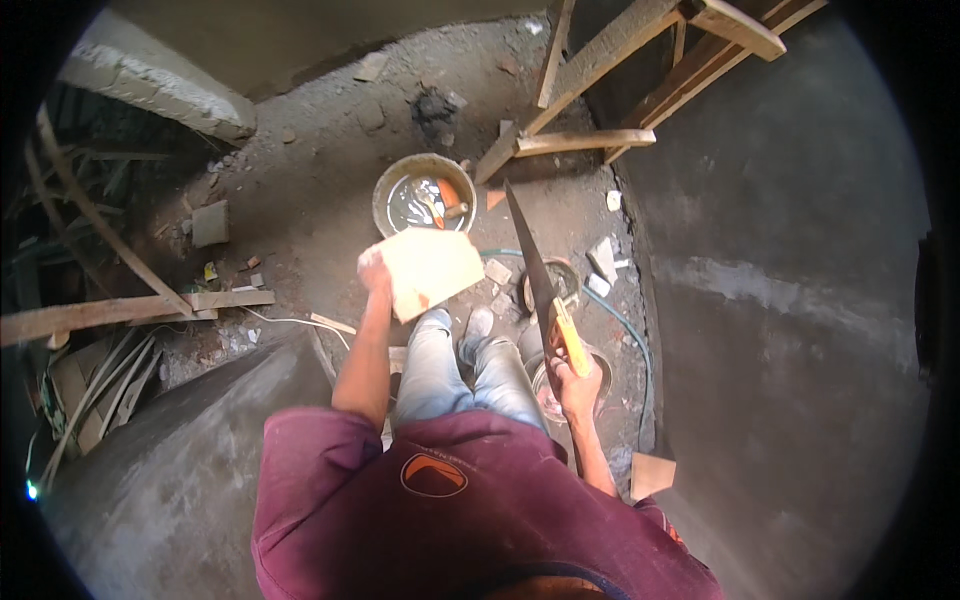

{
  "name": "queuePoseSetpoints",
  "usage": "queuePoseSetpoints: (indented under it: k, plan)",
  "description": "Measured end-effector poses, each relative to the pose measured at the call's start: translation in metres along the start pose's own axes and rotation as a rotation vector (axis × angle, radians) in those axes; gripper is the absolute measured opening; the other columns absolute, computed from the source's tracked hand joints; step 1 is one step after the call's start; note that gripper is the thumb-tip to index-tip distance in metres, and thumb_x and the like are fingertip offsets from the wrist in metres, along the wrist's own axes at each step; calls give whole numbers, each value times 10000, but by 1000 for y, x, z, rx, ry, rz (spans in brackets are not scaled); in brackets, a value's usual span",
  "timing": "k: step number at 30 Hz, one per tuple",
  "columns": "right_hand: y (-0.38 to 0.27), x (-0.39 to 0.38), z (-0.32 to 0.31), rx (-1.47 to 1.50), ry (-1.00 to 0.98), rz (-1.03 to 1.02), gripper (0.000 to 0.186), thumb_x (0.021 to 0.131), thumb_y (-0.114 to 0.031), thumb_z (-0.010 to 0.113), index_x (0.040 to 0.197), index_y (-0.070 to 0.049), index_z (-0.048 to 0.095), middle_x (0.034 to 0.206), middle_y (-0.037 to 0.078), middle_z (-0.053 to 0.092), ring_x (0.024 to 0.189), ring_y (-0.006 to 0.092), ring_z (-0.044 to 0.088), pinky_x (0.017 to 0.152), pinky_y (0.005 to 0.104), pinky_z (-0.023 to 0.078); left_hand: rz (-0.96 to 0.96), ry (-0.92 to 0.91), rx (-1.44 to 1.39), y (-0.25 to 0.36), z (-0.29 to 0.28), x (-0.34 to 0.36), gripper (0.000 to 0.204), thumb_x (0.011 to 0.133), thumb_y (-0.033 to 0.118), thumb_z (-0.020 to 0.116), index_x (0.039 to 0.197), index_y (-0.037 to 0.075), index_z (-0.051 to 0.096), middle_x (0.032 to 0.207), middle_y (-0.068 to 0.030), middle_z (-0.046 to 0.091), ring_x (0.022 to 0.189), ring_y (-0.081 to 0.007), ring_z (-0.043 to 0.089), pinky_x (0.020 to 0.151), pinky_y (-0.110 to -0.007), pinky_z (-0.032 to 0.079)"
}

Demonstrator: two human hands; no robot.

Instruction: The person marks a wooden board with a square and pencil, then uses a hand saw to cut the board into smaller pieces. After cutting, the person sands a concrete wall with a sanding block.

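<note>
Left hand: grasps pale board, 6 o'clock of bucket.
Right hand: grasps handsaw, tip toward 11 o'clock.
Board-handsaw gap: likely pre-cut positioning; next move calls for bracing.

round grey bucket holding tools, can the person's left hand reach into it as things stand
Probably not: the left hand grips a pale, flat, angular board that overlaps the near side of the round grey bucket in this view. Its top otherwise looks open.
</note>
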State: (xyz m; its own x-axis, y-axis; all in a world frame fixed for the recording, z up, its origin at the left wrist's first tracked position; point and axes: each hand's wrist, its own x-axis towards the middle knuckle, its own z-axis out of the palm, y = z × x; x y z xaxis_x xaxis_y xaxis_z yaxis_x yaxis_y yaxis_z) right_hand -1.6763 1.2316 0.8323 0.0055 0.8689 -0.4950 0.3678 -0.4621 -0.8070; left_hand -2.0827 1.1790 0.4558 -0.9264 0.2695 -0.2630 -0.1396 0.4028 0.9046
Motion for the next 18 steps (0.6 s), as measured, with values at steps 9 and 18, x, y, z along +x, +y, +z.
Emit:
queuePoseSetpoints:
  k: [9,18]
  plan:
    - [41,120,36,26,46,-13,190,801,3,710,987,10,674,857,5,654,747,68,569,696,224,472,77,-328,322,11,259,-17,426,961,345,605,1153,-34,624,1116,-257,667,1043,-396,641,892,-459,491]
    - [111,265,77,28,-29,3,205,797,-17,679,999,16,663,786,3,620,608,62,535,533,213,421,-75,-286,239,-31,379,24,552,982,426,542,1165,-93,578,1165,-344,604,1116,-477,584,951,-505,453]
